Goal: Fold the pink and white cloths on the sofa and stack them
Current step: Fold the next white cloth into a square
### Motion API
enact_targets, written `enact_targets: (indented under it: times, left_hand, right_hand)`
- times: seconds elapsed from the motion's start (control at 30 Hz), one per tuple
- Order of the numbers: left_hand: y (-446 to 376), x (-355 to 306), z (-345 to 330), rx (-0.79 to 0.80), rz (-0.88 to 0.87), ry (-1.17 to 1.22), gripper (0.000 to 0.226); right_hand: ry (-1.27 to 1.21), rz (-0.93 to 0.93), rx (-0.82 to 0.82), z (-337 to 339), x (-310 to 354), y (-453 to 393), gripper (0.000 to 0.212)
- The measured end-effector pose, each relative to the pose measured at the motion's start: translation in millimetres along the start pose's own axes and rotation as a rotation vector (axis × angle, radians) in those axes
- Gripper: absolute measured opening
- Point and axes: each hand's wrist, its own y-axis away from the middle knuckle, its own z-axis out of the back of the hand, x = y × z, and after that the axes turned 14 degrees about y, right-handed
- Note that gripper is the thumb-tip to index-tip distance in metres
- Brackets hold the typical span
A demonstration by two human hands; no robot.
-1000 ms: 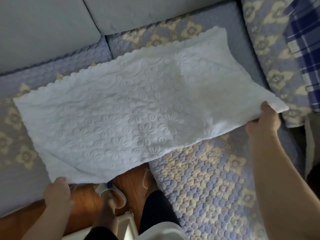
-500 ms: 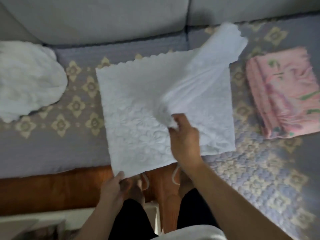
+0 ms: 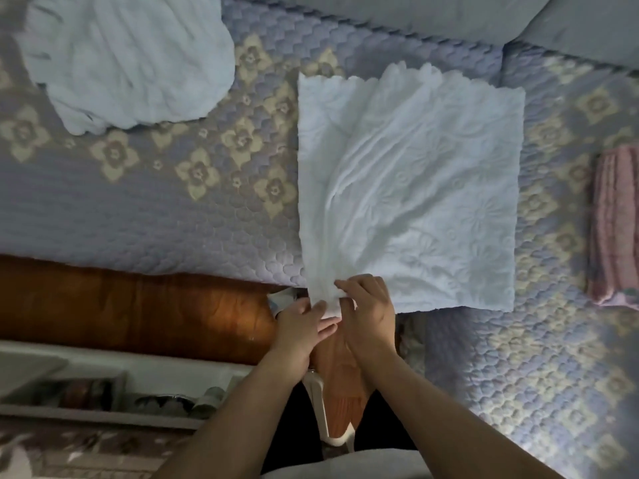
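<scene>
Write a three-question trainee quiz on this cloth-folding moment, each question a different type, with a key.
1. True or false: both hands, left hand and right hand, meet at the near corner of the embossed white cloth.
2. Multiple choice: where does the folded pink cloth lie? A) under the white cloth B) at the right edge of view, apart from the white cloth C) on the floor
3. Fill in: the crumpled white cloth lies at the upper ____ of the view on the quilted sofa cover.

Key: 1 true; 2 B; 3 left.
</scene>
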Motion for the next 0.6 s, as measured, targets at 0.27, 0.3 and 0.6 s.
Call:
enact_targets:
  times: [0.27, 0.3, 0.6]
  left_hand:
    - [6.8, -4.5, -3.5, 0.075, 0.09, 0.048, 0.02]
    - [7.0, -4.6, -2.6, 0.07, 0.073, 0.024, 0.019]
    - [12.8, -7.8, 0.4, 0.06, -0.002, -0.011, 0.023]
  right_hand:
    - [0.065, 0.284, -0.035, -1.6, -17.2, 15.3, 0.029]
    - [0.078, 0.286, -0.029, -3.8, -20.2, 17.0, 0.028]
    - [0.111, 0.361, -0.008, -4.5, -30.2, 18.5, 0.028]
